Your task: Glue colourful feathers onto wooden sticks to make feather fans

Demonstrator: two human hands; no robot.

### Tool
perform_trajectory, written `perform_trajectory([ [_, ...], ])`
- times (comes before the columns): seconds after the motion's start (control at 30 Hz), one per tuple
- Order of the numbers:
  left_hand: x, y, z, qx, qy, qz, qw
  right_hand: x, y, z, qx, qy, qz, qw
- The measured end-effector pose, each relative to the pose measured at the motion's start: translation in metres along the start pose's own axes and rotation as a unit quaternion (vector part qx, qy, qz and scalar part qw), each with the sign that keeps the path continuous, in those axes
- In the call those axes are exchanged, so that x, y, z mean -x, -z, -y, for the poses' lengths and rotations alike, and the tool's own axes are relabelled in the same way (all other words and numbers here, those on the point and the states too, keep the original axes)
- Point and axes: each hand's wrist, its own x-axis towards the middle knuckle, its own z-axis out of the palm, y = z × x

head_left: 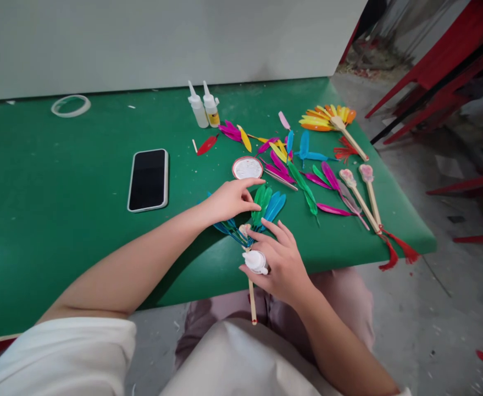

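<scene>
A fan with green feathers (261, 202), blue feathers (275, 206) and a thin wooden handle (253, 302) lies at the table's front edge, its handle jutting over the edge. My left hand (231, 201) hovers over the fan's top, index finger and thumb apart beside the green feathers; the thumb seems to touch one. My right hand (284, 258) holds a small white-capped glue bottle (256, 262) between thumb and palm, while its other fingers reach across the base of the feathers. The middle of the fan is partly hidden by that hand.
On the green table (80, 181) lie a phone (148, 180), a tape roll (71, 105), two glue bottles (204, 110) and a round white lid (247, 168). Loose feathers (303, 187), a yellow-orange fan (327, 118) and two tasselled sticks (365, 192) are at right. Red chairs (443, 66) stand beyond.
</scene>
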Motion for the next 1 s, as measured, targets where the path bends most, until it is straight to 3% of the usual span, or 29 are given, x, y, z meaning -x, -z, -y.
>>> perform_trajectory([
  [0.67, 0.0001, 0.0025, -0.0003, -0.030, 0.005, 0.017, 0.999, 0.0001, 0.0004, -0.0014, 0.001, 0.012, 0.024, 1.000],
  [1.0, -0.0030, -0.0028, -0.0003, 0.053, 0.017, -0.028, 0.998, -0.0004, 0.0013, -0.0001, -0.005, 0.009, 0.031, 0.999],
])
